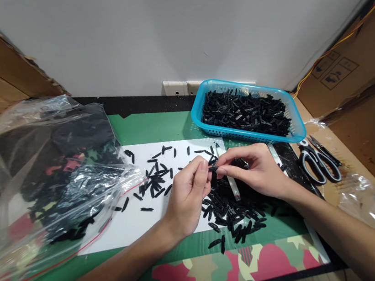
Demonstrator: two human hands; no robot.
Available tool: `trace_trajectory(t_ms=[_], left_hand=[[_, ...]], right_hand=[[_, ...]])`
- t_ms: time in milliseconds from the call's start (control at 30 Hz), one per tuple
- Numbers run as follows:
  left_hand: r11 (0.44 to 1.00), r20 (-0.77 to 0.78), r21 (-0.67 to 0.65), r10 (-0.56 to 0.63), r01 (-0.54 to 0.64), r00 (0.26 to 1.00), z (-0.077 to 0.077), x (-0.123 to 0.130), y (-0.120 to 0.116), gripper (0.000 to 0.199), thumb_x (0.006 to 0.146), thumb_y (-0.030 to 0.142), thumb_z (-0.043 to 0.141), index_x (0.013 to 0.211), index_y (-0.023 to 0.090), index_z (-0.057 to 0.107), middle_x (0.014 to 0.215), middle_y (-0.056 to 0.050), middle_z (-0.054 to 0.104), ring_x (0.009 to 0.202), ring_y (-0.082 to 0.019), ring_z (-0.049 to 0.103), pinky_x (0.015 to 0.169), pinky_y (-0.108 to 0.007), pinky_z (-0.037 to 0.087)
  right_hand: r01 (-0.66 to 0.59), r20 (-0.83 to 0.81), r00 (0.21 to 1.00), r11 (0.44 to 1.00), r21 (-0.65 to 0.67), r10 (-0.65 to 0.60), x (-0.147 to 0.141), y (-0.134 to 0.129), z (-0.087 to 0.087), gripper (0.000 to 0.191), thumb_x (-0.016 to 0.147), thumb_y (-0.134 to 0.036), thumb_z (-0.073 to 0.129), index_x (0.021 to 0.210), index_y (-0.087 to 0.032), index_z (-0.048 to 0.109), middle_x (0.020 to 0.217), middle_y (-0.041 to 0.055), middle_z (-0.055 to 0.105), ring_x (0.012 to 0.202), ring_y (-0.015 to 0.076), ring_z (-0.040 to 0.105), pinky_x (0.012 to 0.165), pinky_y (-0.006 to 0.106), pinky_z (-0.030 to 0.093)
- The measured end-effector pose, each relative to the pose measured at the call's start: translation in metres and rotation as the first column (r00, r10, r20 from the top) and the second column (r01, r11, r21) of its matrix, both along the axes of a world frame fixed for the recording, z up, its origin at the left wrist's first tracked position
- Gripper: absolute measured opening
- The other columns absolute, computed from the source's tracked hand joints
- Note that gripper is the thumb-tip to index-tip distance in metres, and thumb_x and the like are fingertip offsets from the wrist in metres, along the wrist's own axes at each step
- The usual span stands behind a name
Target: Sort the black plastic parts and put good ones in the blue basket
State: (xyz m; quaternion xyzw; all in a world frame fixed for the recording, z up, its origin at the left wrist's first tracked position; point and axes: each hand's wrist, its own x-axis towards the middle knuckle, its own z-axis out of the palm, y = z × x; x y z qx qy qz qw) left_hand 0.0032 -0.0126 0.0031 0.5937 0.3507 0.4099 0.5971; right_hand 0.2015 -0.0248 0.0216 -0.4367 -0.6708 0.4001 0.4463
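Observation:
Between my two hands, over the white sheet, is one small black strip-shaped piece (213,169). My left hand (192,194) is closed with its thumb and forefinger pinching one end of it. At the other end, the thumb and forefinger of my right hand (251,169) close on the same piece. Below my hands lies a heap of similar black pieces (233,212), and more of them (156,179) are scattered on the white paper (116,232) to the left. A thin pale strip (233,187) lies on the heap beneath my right hand.
A blue plastic basket (249,135) full of black pieces stands at the back right. Clear zip bags (71,174) holding black pieces lie at left. Scissors (318,164) rest at right by a cardboard box (358,72). A wall with sockets (176,88) rises behind.

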Motion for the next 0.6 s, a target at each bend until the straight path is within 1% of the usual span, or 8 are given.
trace_trajectory(t_ms=[100,300,600], left_hand=[[1.0,0.002,0.003,-0.012,0.012,1.0,0.0,-0.0003,0.0003,0.045,0.111,0.05,0.049,0.078,0.02,0.049,0.065,0.006,0.04,0.051,-0.007,0.033,0.047,-0.022,0.027],[0.999,-0.003,0.004,-0.033,0.033,0.999,-0.0006,-0.0009,0.0004,0.044,0.112,0.049,0.048,0.079,0.02,0.049,0.066,0.006,0.04,0.051,-0.007,0.032,0.048,-0.023,0.027],[0.999,0.003,-0.016,-0.036,0.036,0.999,-0.0018,0.0007,0.0004,0.045,0.111,0.05,0.049,0.078,0.021,0.045,0.068,0.007,0.036,0.055,-0.008,0.033,0.049,-0.022,0.027]], right_hand=[[-0.011,-0.01,1.0,1.0,0.008,0.011,-0.0003,-0.0004,0.0006,0.006,0.095,-0.024,0.08,0.093,-0.019,0.084,0.088,0.0019,0.084,0.08,0.0169,0.077,0.078,0.026,0.061],[-0.012,-0.016,1.0,1.0,0.02,0.013,-0.0012,0.0004,0.0003,0.005,0.095,-0.021,0.079,0.093,-0.019,0.083,0.088,0.0013,0.084,0.08,0.0156,0.077,0.078,0.024,0.059],[-0.039,0.016,0.999,0.999,0.0,0.039,-0.0012,-0.0007,0.0007,0.008,0.097,-0.023,0.078,0.091,-0.018,0.082,0.086,0.0009,0.082,0.077,0.0144,0.074,0.075,0.023,0.056]])
